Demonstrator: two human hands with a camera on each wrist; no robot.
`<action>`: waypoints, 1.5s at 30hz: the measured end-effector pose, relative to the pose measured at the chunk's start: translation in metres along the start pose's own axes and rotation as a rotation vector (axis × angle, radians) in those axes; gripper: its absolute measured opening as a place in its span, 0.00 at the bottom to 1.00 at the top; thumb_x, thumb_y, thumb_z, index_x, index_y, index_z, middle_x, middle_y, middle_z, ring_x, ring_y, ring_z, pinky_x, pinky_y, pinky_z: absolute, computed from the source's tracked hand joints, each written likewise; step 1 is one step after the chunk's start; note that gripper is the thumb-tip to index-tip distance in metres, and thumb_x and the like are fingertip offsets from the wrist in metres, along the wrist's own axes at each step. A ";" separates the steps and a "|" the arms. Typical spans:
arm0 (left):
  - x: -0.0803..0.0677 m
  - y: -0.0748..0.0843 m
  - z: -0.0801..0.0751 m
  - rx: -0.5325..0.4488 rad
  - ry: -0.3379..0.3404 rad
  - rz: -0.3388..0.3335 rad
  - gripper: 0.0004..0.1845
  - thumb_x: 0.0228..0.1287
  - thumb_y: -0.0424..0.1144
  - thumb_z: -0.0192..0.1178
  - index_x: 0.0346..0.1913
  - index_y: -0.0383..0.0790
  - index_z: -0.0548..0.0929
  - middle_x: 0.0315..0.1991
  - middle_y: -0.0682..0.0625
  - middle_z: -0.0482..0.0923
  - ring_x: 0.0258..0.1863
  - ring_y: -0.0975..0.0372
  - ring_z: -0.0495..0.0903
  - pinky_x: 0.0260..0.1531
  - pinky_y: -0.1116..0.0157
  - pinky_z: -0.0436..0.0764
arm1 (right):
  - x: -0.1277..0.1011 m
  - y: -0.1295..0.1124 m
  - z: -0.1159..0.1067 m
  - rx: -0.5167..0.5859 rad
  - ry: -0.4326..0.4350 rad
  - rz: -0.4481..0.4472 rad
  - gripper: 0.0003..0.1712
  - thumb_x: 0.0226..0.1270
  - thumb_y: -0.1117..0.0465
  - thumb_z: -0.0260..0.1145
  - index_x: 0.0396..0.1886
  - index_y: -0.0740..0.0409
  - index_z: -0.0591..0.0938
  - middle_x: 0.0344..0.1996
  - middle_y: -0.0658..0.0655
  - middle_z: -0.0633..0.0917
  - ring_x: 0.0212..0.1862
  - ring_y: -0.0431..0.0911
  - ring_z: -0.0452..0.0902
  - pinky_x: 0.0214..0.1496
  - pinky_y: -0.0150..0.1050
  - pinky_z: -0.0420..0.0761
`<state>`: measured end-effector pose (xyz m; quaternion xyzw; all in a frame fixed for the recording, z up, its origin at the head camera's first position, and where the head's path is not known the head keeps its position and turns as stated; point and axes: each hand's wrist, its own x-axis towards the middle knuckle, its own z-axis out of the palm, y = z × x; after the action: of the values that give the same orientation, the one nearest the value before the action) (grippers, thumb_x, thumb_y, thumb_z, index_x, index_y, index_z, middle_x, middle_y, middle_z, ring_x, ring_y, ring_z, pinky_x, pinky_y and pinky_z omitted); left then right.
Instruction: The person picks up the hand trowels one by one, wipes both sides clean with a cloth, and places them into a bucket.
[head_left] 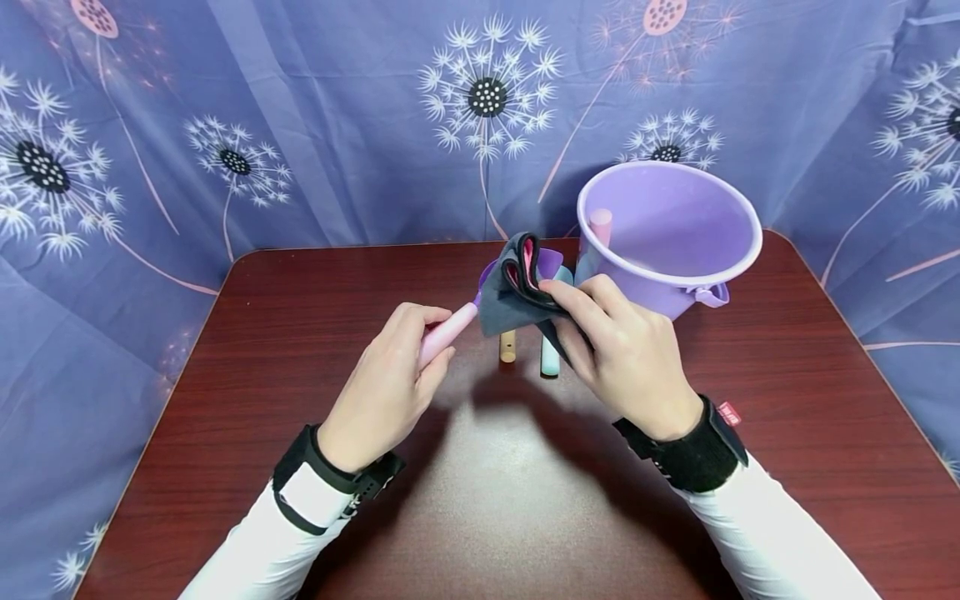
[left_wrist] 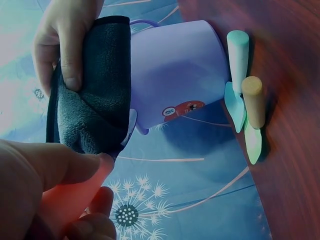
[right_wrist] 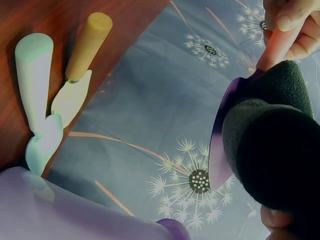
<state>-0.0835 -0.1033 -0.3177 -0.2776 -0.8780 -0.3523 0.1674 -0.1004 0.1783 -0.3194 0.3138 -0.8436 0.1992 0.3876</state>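
My left hand [head_left: 386, 383] grips the pink handle [head_left: 447, 336] of a small garden trowel, its purple blade [right_wrist: 222, 135] raised above the table. In my right hand [head_left: 626, 354] is a folded dark grey cloth [head_left: 506, 300] with black edging and a bit of pink inside. The cloth lies against the trowel's blade and covers much of it in the head view. Seen from the left wrist, the right thumb presses on the cloth [left_wrist: 102, 80], close to the left fingertips.
A purple bucket [head_left: 667, 221] stands at the back right, with a pink handle [head_left: 601, 225] poking up inside. Beside it on the dark red table [head_left: 300, 333] lie a trowel with a mint handle [left_wrist: 239, 60] and a tool with a tan wooden handle [left_wrist: 254, 102]. A dandelion-print curtain [head_left: 337, 125] hangs behind.
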 end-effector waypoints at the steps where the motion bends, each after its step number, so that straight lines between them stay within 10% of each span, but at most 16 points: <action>1: 0.000 0.000 0.000 0.002 0.001 -0.003 0.19 0.68 0.28 0.68 0.59 0.34 0.78 0.48 0.45 0.79 0.41 0.56 0.78 0.44 0.56 0.80 | 0.000 0.000 0.000 0.002 -0.001 -0.006 0.20 0.78 0.60 0.59 0.64 0.55 0.85 0.36 0.56 0.81 0.19 0.46 0.70 0.15 0.45 0.71; 20: 0.001 0.000 -0.007 0.015 0.014 0.018 0.16 0.71 0.31 0.69 0.58 0.36 0.79 0.49 0.46 0.79 0.43 0.57 0.79 0.45 0.55 0.80 | 0.002 0.000 -0.003 0.032 -0.043 -0.074 0.19 0.79 0.59 0.59 0.63 0.52 0.86 0.34 0.54 0.79 0.23 0.45 0.70 0.17 0.42 0.70; 45: 0.001 0.000 -0.010 0.056 0.044 0.043 0.17 0.73 0.33 0.68 0.59 0.33 0.78 0.52 0.44 0.79 0.41 0.55 0.80 0.43 0.55 0.81 | 0.000 0.010 -0.011 -0.107 0.001 0.141 0.20 0.77 0.57 0.61 0.64 0.52 0.85 0.37 0.57 0.81 0.18 0.53 0.71 0.14 0.51 0.69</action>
<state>-0.0835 -0.1097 -0.3106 -0.2837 -0.8774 -0.3299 0.2020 -0.1014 0.1924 -0.3138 0.2322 -0.8729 0.1809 0.3891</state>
